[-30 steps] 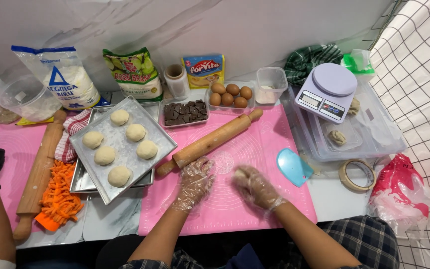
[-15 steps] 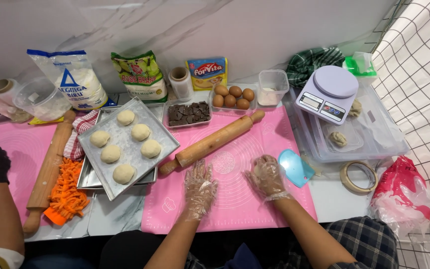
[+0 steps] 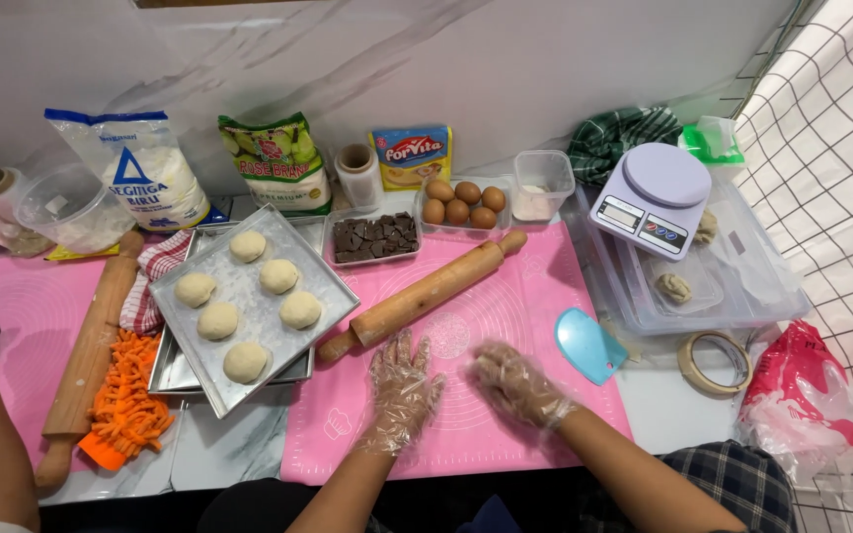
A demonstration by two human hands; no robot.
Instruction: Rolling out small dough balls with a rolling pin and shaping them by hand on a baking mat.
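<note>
Behind pink mat (image 3: 505, 326), white flour bag (image 3: 145, 170), green packet (image 3: 276, 163)

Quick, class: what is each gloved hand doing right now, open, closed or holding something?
Left hand: open, fingers spread, flat on the pink mat, holding nothing.
Right hand: open, loosely curled, holding nothing.

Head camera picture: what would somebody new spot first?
Probably the two hands in clear plastic gloves, left hand and right hand, empty over the pink baking mat. Just beyond lies a wooden rolling pin, and to its left a metal tray holds six dough balls.
</note>
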